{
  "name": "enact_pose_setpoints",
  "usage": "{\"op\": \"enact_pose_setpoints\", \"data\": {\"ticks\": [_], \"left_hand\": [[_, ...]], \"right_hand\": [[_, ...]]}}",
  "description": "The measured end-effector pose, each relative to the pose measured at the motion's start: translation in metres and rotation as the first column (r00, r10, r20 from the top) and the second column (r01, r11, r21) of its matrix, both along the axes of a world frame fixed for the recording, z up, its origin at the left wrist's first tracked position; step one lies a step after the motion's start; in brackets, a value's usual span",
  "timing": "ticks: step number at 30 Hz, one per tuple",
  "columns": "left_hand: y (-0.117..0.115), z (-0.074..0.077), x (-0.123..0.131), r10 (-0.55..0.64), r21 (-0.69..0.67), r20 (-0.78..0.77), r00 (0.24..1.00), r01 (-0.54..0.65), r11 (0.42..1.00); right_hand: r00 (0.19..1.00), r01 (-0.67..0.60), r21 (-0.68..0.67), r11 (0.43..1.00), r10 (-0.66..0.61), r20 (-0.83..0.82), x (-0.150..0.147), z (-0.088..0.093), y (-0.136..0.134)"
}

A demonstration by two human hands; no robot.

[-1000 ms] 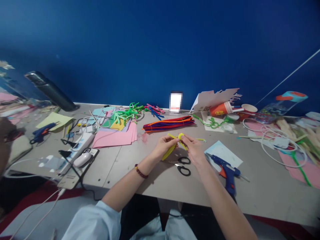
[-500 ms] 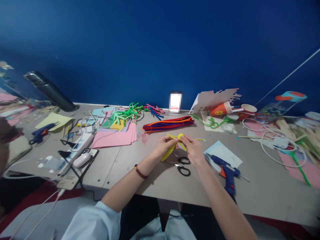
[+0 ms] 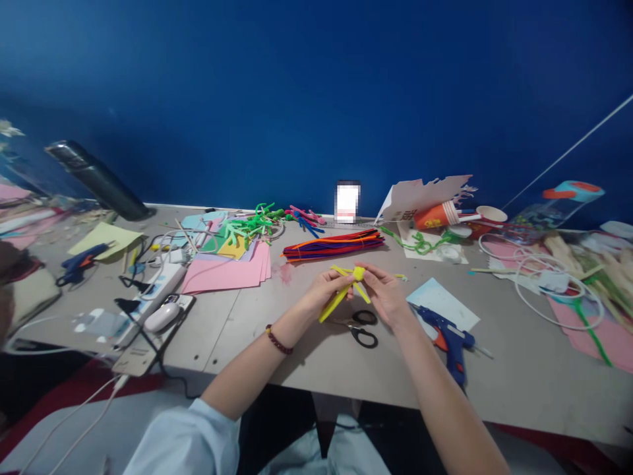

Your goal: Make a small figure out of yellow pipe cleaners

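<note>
On the near part of the grey table, a pair of scissors with black handles lies below the hands, and a dark blue glue gun with an orange trigger lies to their right, partly upon a pale blue sheet of paper. Above the scissors, the left hand pinches between its closed fingers some long strips of a bright yellow fuzzy-stem piece. The right hand grips with thumb and fingers the rounded knot of this same piece, which is held in the air between both hands. Farther, a long bundle of red, orange and purple fuzzy stems lies across the table, with pink paper sheets at its left. Behind these, a tangle of bright green fuzzy stems rests near the plain blue wall.
</note>
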State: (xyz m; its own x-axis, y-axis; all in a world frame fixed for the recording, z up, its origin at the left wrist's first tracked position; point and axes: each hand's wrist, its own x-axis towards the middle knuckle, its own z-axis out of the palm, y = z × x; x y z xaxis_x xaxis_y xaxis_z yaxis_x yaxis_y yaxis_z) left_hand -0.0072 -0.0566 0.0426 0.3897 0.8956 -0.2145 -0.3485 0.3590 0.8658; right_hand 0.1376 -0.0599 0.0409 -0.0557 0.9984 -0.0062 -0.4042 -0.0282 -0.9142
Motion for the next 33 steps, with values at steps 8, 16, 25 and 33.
{"op": "enact_pose_setpoints", "data": {"ticks": [8, 16, 25, 33], "left_hand": [[0.000, 0.001, -0.001, -0.015, 0.030, 0.027, 1.000, 0.014, 0.999], [0.002, 0.000, -0.001, 0.012, 0.024, 0.012, 1.000, -0.012, 1.000], [0.002, -0.001, 0.002, 0.139, 0.011, -0.054, 0.989, -0.139, 0.990], [0.002, -0.003, 0.002, 0.179, 0.070, -0.132, 0.975, -0.171, 0.983]], "right_hand": [[0.993, 0.097, 0.079, 0.992, -0.102, 0.066, -0.002, -0.009, 0.001], [0.991, 0.118, 0.075, 0.990, -0.123, 0.056, -0.005, -0.011, 0.001], [0.998, 0.046, -0.002, 0.999, -0.046, -0.036, -0.004, -0.006, 0.002], [0.995, 0.095, -0.029, 0.995, -0.094, 0.044, -0.003, -0.016, 0.006]]}}
